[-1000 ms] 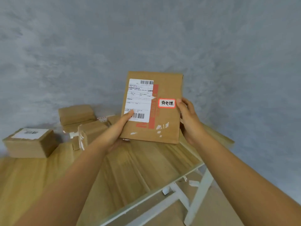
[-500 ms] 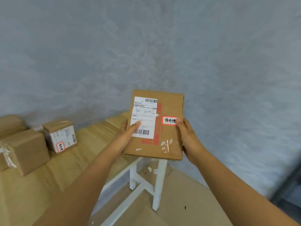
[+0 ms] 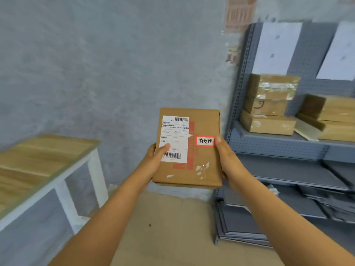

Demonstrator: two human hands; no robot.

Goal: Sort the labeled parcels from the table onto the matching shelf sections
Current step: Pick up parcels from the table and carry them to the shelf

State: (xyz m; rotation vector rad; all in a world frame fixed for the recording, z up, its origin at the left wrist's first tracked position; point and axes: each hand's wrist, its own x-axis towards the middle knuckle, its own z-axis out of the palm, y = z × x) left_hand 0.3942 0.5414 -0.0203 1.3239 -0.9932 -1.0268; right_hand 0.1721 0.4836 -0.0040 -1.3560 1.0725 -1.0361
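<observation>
I hold a flat brown cardboard parcel (image 3: 203,160) upright in front of me, off the table. It carries a white shipping label with barcodes and a small red-bordered sticker with handwritten characters. My left hand (image 3: 153,160) grips its left edge, thumb lying over the white label. My right hand (image 3: 225,156) grips the right edge, thumb beside the red sticker. The grey metal shelf unit (image 3: 278,144) stands to the right. The wooden table (image 3: 44,160) with white legs is at the left.
Several brown parcels sit stacked on the upper shelf (image 3: 269,110), more at the far right (image 3: 330,116). White paper sheets (image 3: 276,48) hang on the shelf's pegboard back. Lower shelves look dark and flat. A grey wall is behind; a beige floor (image 3: 172,227) lies below.
The view has swung right: the table and its parcels slid off to the left and the shelf unit came into view. Both hands keep the same hold on the parcel.
</observation>
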